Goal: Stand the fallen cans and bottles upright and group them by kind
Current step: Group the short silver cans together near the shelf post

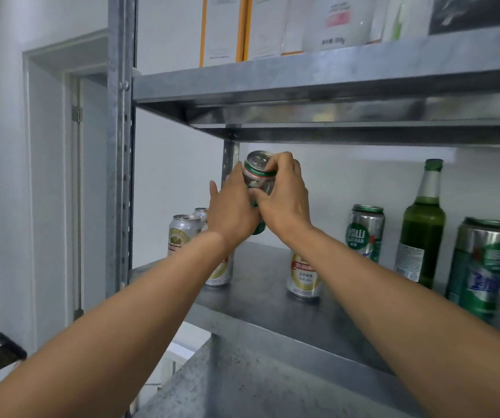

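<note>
Here, left hand (pixel 230 212) and right hand (pixel 285 200) each wrap a grip round the green can (pixel 257 173). The bottle (pixel 422 236) stands at 3 o'clock.

The shelf (pixel 261 300) lay bare in a strip from its near edge to the far wall, between the gold-labelled cans (pixel 182 233) at the left and a lone gold can (pixel 303 276) in the middle. Rightward, a green can (pixel 365 232), a tall green bottle (pixel 422 233) and a nearer green can (pixel 481 267) left only narrow gaps. The upper shelf (pixel 333 86) capped the headroom, and the bottle reached close under it. The post (pixel 120 176) closed the left side.
</note>
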